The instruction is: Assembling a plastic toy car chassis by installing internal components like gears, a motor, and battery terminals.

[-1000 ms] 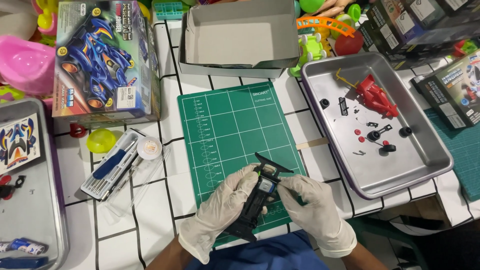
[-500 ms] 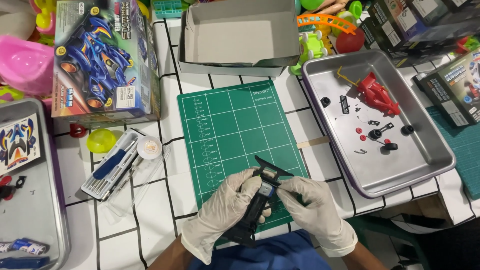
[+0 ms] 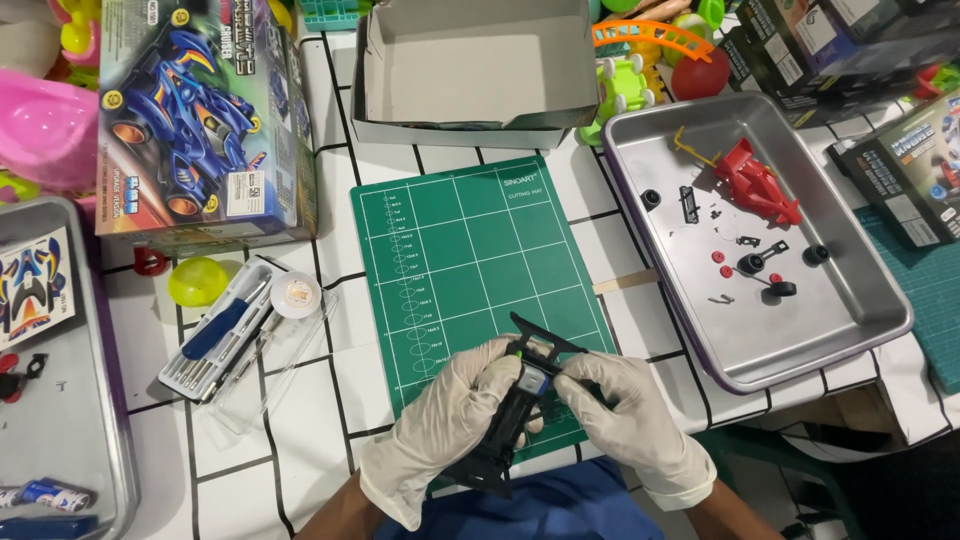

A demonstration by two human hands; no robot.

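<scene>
Both gloved hands are on the black toy car frame (image 3: 510, 420), low in the view at about 6 o'clock, right over the near edge of the green cutting mat (image 3: 470, 260). The left hand (image 3: 445, 425) wraps around the frame's lower half, fingers curled tight on it. The right hand (image 3: 625, 415) comes in from the 4 o'clock side with its fingertips pinched together on the top end of the frame, where there's a small blue and silver bit. The frame runs tilted, nose pointing toward 1 o'clock, tail hanging down past the mat edge toward the blue lap.

Around it: at 3 o'clock of the mat there's a metal tray (image 3: 860, 320) with a red car body (image 3: 755, 185), a few loose black wheels (image 3: 770, 275) and tiny red bits. At 12 o'clock sits an open cardboard box (image 3: 470, 120). At 10 o'clock is the kit box with a blue race car picture (image 3: 195, 120). At 9 o'clock of the hands, a clear case of small screwdrivers (image 3: 225, 335), with a little round white tub (image 3: 296, 295) touching it and a yellow-green ball (image 3: 197, 281) just beside it. A second metal tray (image 3: 70, 420) is at the far left with a sticker sheet (image 3: 35, 285) lying in it.
</scene>
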